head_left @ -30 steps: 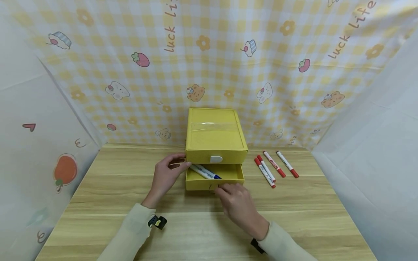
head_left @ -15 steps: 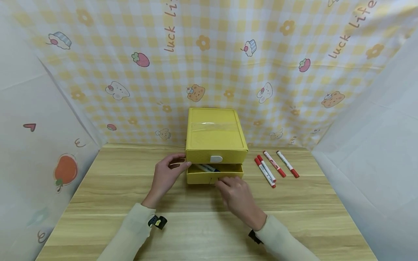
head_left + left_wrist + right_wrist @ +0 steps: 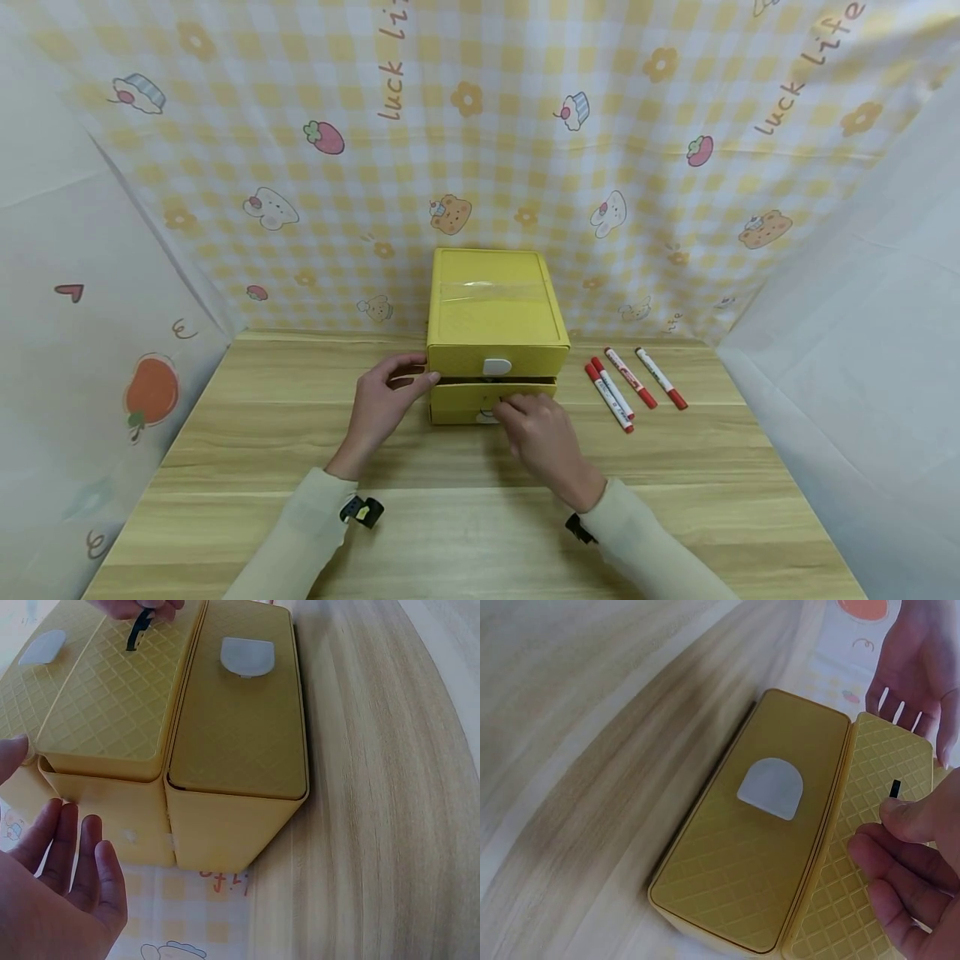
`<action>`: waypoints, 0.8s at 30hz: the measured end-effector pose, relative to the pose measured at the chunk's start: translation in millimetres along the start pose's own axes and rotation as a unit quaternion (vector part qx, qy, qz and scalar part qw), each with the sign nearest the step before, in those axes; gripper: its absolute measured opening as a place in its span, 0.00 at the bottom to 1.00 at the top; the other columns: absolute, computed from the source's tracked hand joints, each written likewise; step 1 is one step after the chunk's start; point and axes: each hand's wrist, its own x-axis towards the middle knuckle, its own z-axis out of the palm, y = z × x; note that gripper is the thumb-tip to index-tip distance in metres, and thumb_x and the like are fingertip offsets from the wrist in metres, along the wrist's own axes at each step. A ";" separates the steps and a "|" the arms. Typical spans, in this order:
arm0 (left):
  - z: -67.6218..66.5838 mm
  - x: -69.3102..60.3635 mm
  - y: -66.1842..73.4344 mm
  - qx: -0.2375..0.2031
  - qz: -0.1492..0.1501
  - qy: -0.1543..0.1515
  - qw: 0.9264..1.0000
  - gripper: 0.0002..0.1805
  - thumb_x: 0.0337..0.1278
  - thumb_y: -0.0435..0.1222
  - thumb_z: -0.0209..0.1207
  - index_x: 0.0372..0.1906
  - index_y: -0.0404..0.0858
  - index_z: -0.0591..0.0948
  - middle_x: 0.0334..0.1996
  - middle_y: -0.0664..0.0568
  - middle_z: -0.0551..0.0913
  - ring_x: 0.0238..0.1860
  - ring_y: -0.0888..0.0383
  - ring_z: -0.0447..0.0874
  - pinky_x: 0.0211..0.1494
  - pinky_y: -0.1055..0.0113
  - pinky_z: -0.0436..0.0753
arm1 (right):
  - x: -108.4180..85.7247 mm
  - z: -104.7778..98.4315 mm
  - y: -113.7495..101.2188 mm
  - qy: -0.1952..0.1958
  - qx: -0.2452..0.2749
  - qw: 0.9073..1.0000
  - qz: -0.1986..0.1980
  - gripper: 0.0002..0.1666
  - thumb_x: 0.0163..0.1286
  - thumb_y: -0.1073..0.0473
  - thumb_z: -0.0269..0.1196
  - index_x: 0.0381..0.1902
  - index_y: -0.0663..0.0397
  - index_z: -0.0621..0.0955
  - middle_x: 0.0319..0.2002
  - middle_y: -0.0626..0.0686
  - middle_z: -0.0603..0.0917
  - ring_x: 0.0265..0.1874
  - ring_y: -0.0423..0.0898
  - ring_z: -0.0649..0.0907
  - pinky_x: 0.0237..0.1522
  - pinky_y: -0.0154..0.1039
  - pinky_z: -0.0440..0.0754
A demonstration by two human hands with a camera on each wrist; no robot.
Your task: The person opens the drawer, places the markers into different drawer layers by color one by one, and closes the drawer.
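The yellow drawer box [image 3: 491, 308] stands against the patterned cloth, and its middle drawer [image 3: 112, 697] sticks out slightly. On that drawer's front is a small black pull [image 3: 895, 788], pinched between the thumb and fingers of my right hand [image 3: 547, 446]. My left hand [image 3: 382, 408] steadies the box's left side, thumb at the front edge, fingers fairly straight along the side wall [image 3: 112, 817]. The drawers above and below carry white tabs [image 3: 497, 367] and look pushed in. What lies inside the middle drawer is hidden.
Several red-capped markers [image 3: 630, 377] lie on the wooden table [image 3: 465, 533] to the right of the box. The patterned cloth [image 3: 495, 167] hangs close behind it, and pale cloth walls [image 3: 885, 333] rise at both sides.
The middle drawer has slid back into the box, covering the markers seen inside it earlier. My right hand has moved inward with it, while my left hand has stayed in place.
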 end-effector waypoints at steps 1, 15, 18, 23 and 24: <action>-0.3 0.0 -0.1 0.000 0.000 -0.001 1.000 0.23 0.70 0.44 0.76 0.62 0.37 0.88 0.59 0.43 0.89 0.57 0.43 0.91 0.52 0.67 0.88 | 0.7 0.5 0.5 0.000 -0.001 1.000 0.001 0.11 0.66 0.76 0.68 0.36 0.57 0.91 0.31 0.52 0.90 0.26 0.46 0.86 0.27 0.40 0.83; 0.4 -0.5 0.7 0.000 -0.008 -0.001 1.000 0.25 0.64 0.42 0.79 0.62 0.38 0.88 0.59 0.43 0.89 0.61 0.44 0.88 0.59 0.59 0.88 | 3.4 7.1 7.4 0.007 -0.007 1.000 0.003 0.10 0.66 0.76 0.70 0.35 0.57 0.90 0.30 0.50 0.88 0.24 0.45 0.84 0.27 0.41 0.84; 0.4 0.0 0.2 0.004 -0.002 -0.001 1.000 0.25 0.64 0.41 0.80 0.62 0.37 0.88 0.59 0.44 0.89 0.61 0.45 0.87 0.65 0.53 0.85 | 3.3 8.2 8.4 0.009 -0.006 1.000 0.003 0.10 0.65 0.76 0.71 0.35 0.56 0.90 0.30 0.50 0.88 0.24 0.45 0.84 0.26 0.41 0.83; 1.6 0.6 -1.7 0.000 0.005 0.000 1.000 0.25 0.63 0.38 0.80 0.61 0.35 0.87 0.59 0.43 0.89 0.62 0.45 0.87 0.68 0.50 0.84 | 1.7 9.8 9.4 0.006 -0.002 1.000 0.015 0.09 0.64 0.74 0.77 0.36 0.56 0.91 0.32 0.50 0.91 0.27 0.46 0.86 0.28 0.42 0.85; 1.9 0.9 -2.4 0.000 0.006 0.001 1.000 0.24 0.63 0.38 0.80 0.61 0.35 0.87 0.59 0.43 0.89 0.62 0.45 0.87 0.68 0.50 0.84 | 1.1 10.2 9.5 0.007 0.001 1.000 0.020 0.09 0.64 0.73 0.78 0.37 0.57 0.91 0.33 0.51 0.91 0.27 0.46 0.87 0.29 0.42 0.85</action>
